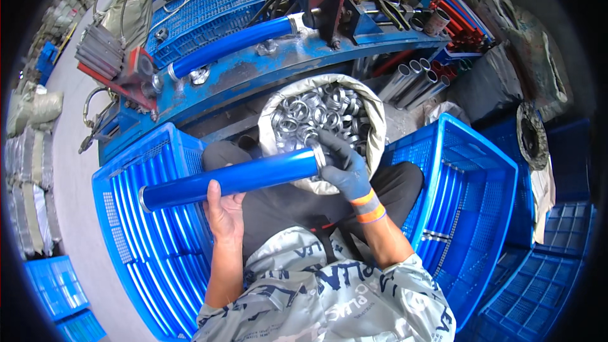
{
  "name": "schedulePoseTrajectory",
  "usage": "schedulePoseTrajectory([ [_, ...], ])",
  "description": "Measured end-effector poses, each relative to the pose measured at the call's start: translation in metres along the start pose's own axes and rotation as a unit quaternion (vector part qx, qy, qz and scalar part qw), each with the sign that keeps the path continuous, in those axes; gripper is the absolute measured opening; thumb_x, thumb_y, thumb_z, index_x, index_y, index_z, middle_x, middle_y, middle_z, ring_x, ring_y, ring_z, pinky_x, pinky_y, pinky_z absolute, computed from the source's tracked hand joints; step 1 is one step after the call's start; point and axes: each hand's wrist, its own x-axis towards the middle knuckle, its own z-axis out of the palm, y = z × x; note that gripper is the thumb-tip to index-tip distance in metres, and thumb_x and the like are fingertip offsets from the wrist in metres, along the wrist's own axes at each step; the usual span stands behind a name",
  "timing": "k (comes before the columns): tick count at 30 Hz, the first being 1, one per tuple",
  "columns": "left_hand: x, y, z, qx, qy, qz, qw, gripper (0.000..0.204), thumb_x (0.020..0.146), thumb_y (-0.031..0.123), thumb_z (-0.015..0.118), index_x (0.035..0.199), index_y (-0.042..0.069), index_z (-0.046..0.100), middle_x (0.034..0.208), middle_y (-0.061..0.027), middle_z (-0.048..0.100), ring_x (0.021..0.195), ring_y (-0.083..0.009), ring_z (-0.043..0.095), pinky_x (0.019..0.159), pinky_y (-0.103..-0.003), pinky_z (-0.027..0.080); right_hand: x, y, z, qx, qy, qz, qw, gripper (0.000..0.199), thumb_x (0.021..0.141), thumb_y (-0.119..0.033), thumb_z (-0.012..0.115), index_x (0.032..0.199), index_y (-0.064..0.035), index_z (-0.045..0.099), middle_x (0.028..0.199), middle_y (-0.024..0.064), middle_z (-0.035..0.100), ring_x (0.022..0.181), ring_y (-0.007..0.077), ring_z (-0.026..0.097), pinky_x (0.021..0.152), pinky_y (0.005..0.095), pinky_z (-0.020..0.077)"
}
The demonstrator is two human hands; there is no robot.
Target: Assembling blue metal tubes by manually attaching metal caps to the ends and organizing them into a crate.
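A shiny blue metal tube (pixel 253 175) lies nearly level over my lap, its right end slightly higher. My bare left hand (pixel 225 214) supports it from below near the middle, thumb up along its near side. My right hand (pixel 347 168), in a dark glove with an orange cuff, is closed at the right end around a silver ring (pixel 318 156) seated there. Another silver ring (pixel 143 199) caps the tube's left end. Just beyond my right hand stands a pale sack (pixel 377 123) with its rim rolled down, filled with loose silver rings (pixel 326 109).
Blue crates flank me: the left one (pixel 106 180) holds many blue tubes, the right one (pixel 510 215) a few. Ahead runs a blue steel machine bench (pixel 278 63) with another blue tube (pixel 234 47) clamped along it. Bare metal pipes (pixel 415 82) stand at the back right.
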Motion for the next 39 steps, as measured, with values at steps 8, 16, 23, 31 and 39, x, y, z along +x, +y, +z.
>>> schedulePoseTrajectory([
  [8,0.002,-0.004,-0.001,-0.010,0.007,0.001,1.000,0.053,0.111,0.037,0.082,0.153,0.008,0.066,0.149,-0.0185,0.075,0.136,-0.0346,0.075,0.113,-0.054,0.066,-0.001,0.009,0.005,-0.051,0.030,0.013,0.998,0.080,0.099,0.005,0.081,0.174,0.0048,0.051,0.164,0.0116,0.065,0.134,0.0163,0.071,0.116,0.0337,0.0573],
  [16,0.030,0.000,-0.010,-0.030,-0.022,-0.010,0.999,0.062,0.111,0.044,0.080,0.156,0.005,0.064,0.152,-0.0167,0.074,0.141,-0.0324,0.073,0.121,-0.052,0.060,0.031,-0.004,0.038,-0.097,0.017,-0.010,0.995,0.074,0.103,0.006,0.075,0.174,0.0056,0.050,0.157,0.0136,0.072,0.134,0.0176,0.071,0.115,0.0339,0.0576],
  [23,0.055,0.041,-0.013,-0.131,0.023,0.003,0.991,0.075,0.110,0.053,0.081,0.157,-0.001,0.058,0.156,-0.0190,0.070,0.146,-0.0336,0.068,0.130,-0.052,0.054,0.197,-0.044,0.031,-0.113,0.023,-0.102,0.988,0.062,0.115,-0.017,0.074,0.169,0.0066,0.056,0.161,0.0143,0.069,0.142,0.0167,0.067,0.122,0.0331,0.0519],
  [31,0.053,0.107,-0.044,-0.123,0.021,0.053,0.991,0.071,0.117,0.051,0.071,0.162,-0.001,0.055,0.169,-0.0206,0.057,0.158,-0.0347,0.056,0.138,-0.054,0.042,0.409,-0.007,0.136,-0.721,0.003,-0.346,0.601,0.073,0.097,-0.033,0.085,0.164,-0.0155,0.063,0.167,0.0219,0.059,0.156,0.0438,0.053,0.130,0.0589,0.0438],
  [39,0.073,0.103,-0.066,-0.060,0.071,0.042,0.995,0.064,0.119,0.051,0.067,0.159,0.001,0.059,0.163,-0.0179,0.063,0.153,-0.0342,0.060,0.129,-0.052,0.049,0.415,-0.045,0.128,-0.676,-0.045,-0.432,0.595,0.062,0.088,-0.021,0.082,0.148,-0.0135,0.066,0.133,0.0180,0.074,0.129,0.0448,0.070,0.114,0.0614,0.0515],
])
